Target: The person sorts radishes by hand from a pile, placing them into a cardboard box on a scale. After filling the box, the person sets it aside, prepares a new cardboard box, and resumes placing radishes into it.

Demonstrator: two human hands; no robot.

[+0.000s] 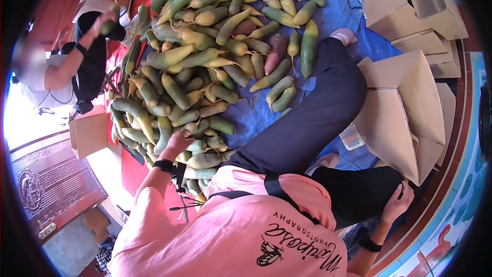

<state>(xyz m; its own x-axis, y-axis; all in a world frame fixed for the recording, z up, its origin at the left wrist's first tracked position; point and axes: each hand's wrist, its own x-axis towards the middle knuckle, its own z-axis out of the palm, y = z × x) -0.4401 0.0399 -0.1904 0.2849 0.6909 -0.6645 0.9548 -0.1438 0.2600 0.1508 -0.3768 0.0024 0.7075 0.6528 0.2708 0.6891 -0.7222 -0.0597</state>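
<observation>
Where the left hand (177,144) meets the radishes (197,66), its fingers are bent at the near edge of the pile; I cannot tell whether they are clamped on one or only touching, since the back of the hand covers the contact. The pile lies mostly in front of that hand, on a blue tarp (256,123) and, at the left, a red cloth (130,172). Lower radishes are buried, and the nearest are partly covered by the forearm, a wrist strap (169,165) and the pink shirt (230,231).

The right hand (398,202) rests loosely on the dark trousers (302,115), fingers slightly apart; its palm is hidden. One bent leg stands between the pile and an open carton (397,118), hiding some tarp and part of a radish. The carton's contents are hard to make out. Beside it, a clear tub (351,137) is partly covered. More cartons (410,2) run into the dark lens border. At the left, another person's hand (106,19) holds a radish; a small carton (89,132) sits nearby.
</observation>
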